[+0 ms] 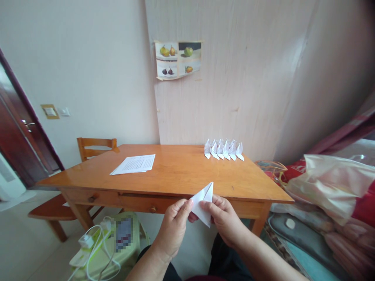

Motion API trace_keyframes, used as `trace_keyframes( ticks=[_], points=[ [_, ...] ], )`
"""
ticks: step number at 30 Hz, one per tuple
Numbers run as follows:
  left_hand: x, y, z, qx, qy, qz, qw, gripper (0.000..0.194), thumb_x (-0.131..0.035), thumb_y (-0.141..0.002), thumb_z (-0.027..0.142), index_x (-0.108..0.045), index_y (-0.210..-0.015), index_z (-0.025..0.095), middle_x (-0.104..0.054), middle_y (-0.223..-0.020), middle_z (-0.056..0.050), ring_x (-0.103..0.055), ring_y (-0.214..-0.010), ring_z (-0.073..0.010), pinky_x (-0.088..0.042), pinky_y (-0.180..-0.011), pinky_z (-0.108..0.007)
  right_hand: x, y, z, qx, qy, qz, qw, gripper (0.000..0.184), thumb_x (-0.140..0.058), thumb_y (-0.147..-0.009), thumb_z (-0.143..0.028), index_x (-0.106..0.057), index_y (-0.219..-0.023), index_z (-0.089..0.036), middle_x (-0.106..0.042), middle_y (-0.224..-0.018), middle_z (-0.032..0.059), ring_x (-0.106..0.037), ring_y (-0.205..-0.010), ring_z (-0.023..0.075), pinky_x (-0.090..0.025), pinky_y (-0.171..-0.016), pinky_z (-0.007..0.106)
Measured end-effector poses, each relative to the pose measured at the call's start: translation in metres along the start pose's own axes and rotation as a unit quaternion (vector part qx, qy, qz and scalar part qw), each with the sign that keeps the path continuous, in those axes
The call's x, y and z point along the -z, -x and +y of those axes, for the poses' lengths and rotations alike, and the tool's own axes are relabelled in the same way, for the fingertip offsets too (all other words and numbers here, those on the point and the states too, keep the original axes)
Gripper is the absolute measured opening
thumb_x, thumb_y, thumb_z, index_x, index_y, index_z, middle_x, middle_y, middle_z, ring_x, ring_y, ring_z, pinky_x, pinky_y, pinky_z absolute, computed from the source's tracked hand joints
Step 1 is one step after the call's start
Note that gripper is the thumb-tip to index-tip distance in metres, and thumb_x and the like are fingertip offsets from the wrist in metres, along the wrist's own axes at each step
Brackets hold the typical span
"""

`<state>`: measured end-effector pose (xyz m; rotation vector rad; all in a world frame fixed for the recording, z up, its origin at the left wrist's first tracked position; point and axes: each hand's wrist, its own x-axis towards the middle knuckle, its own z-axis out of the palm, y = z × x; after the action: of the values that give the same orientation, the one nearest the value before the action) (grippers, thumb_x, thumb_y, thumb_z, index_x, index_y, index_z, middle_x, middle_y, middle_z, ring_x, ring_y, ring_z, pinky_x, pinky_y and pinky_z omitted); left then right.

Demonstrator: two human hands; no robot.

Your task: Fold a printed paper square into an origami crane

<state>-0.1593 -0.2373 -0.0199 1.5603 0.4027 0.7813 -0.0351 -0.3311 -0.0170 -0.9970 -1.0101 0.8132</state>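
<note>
A folded white paper piece (202, 203), pointed at top and bottom, is held in front of the wooden table's (175, 171) near edge. My left hand (173, 226) pinches its left side with thumb and fingers closed. My right hand (224, 220) grips its right side, fingers wrapped round it. At the far right of the table stands a row of several similar folded paper pieces (224, 149). A stack of printed sheets (134, 164) lies flat on the table's left half.
A wooden chair (84, 150) stands behind the table's left end. A green bag with white cables and a charger (101, 244) sits low on the left. Plastic bags and bedding (331, 187) are piled on the right. A fruit poster (178, 59) hangs on the wall.
</note>
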Motion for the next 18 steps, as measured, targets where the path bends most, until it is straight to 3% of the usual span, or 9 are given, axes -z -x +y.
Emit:
trace_keyframes(
  ticks=[5,10,18],
  points=[
    [0.000,-0.001,-0.001,-0.003,0.004,0.011,1.000,0.042,-0.056,-0.094,0.052,-0.059,-0.070,0.018,-0.057,-0.068,0.000,-0.052,-0.071,-0.0160,-0.040,-0.070,-0.025,0.004,-0.002,0.008,-0.011,0.030,0.026,0.999,0.036,-0.059,-0.092,-0.048,-0.066,-0.076,-0.017,-0.062,-0.066,0.0016,-0.039,-0.054,0.0110,-0.029,-0.052,0.026],
    [0.003,-0.001,-0.007,0.000,0.016,0.040,0.999,0.042,-0.054,-0.095,0.053,-0.057,-0.072,0.017,-0.057,-0.069,0.000,-0.050,-0.071,-0.0155,-0.039,-0.070,-0.026,0.005,0.001,0.016,-0.054,0.053,0.021,0.997,0.037,-0.059,-0.093,-0.052,-0.068,-0.083,-0.017,-0.058,-0.067,0.0007,-0.043,-0.055,0.0110,-0.032,-0.052,0.025],
    [0.004,-0.004,-0.015,0.014,0.052,0.043,0.998,0.035,-0.060,-0.092,0.048,-0.062,-0.078,0.016,-0.059,-0.072,-0.001,-0.052,-0.074,-0.0158,-0.041,-0.073,-0.026,0.005,0.002,0.014,-0.024,0.086,0.022,0.996,0.034,-0.061,-0.093,-0.047,-0.060,-0.075,-0.018,-0.051,-0.062,-0.0026,-0.040,-0.056,0.0100,-0.031,-0.054,0.025]
  ],
)
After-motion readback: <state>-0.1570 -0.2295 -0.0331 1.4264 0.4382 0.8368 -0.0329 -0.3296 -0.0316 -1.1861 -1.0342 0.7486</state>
